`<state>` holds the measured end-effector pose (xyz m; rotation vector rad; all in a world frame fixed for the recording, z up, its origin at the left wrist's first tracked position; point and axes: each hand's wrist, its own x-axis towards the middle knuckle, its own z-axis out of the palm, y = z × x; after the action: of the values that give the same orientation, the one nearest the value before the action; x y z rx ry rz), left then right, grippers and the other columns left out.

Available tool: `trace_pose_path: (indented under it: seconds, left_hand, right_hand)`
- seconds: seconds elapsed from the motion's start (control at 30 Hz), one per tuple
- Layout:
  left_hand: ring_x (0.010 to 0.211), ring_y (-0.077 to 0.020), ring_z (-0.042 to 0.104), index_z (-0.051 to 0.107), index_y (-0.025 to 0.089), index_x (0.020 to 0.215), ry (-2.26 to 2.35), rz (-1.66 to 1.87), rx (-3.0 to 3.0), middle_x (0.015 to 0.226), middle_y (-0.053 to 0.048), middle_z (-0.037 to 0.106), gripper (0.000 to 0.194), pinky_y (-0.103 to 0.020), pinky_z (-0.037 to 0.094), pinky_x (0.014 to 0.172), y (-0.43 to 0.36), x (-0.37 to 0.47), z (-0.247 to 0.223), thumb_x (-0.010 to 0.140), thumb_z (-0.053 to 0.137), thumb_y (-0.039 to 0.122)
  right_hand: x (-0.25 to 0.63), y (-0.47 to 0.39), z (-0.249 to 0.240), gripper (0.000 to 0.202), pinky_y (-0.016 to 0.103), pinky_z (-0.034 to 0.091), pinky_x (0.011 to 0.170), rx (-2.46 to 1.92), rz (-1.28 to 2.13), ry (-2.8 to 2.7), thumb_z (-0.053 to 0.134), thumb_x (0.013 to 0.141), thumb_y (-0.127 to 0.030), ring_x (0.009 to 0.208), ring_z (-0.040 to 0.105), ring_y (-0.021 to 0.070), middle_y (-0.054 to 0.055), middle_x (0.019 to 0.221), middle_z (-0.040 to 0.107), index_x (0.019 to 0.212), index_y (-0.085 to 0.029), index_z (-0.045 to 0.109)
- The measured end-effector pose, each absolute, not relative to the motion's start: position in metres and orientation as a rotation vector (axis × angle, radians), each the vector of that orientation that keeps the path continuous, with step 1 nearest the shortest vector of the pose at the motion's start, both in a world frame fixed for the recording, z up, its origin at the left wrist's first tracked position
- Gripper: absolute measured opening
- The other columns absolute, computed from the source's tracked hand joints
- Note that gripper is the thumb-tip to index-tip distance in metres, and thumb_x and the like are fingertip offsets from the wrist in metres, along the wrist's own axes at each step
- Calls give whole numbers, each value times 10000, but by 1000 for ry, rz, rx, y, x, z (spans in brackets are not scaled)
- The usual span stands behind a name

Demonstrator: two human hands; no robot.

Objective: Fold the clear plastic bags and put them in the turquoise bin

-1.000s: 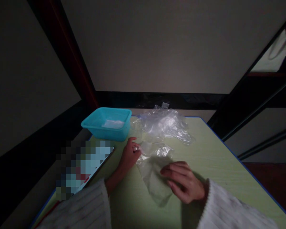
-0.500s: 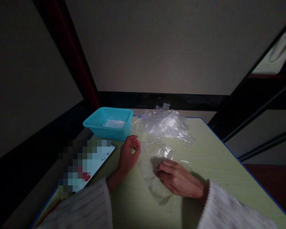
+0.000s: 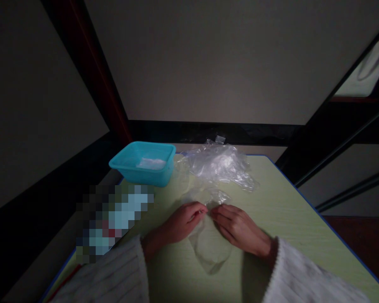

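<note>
A clear plastic bag (image 3: 210,248) lies on the table in front of me, partly under both hands. My left hand (image 3: 188,221) pinches the bag near its middle, thumb against the fingers. Close beside it, my right hand (image 3: 238,227) is closed on the bag too, its fingertips bent down and partly hidden. Only a narrow gap separates the two sets of fingertips. Beyond the hands, a crumpled heap of clear plastic bags (image 3: 221,164) spreads toward the table's far edge.
A turquoise plastic basin (image 3: 151,174) stands at the far left of the table, with a pale, clear-looking item (image 3: 151,163) inside. Nearer on the left lies a flat object (image 3: 123,219), blurred out by pixels. The yellowish table (image 3: 281,219) has a blue edge; a wall (image 3: 202,63) rises behind it.
My left hand has moved right and toward me from beside the bag, and its fingers have closed at the bag next to my right hand. The right hand has barely shifted.
</note>
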<state>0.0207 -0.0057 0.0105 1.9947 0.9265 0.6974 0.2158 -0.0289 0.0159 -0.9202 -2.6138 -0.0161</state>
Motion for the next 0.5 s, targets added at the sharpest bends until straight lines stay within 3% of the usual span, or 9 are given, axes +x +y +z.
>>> trace_pose_path:
  seconds: [0.2,0.5]
  left_hand:
    - [622,-138,537,580,159,752,970,536,2021,625,-4,576,238,-231,404,637,-5,17,20,841,369,222]
    - [347,-95,405,521,175,510,1065,154,2038,356,56,388,458,-208,320,457,-11,-7,42,883,303,328]
  right_hand:
    - [217,-27,15,275,389,501,845,-1041,21,-2642,468,892,-257,988,591,242,120,1078,645,1084,-121,611]
    - [226,-24,17,331,414,470,921,-1117,64,-2665,501,882,-332,1106,555,256,138,1214,589,1132,-143,607]
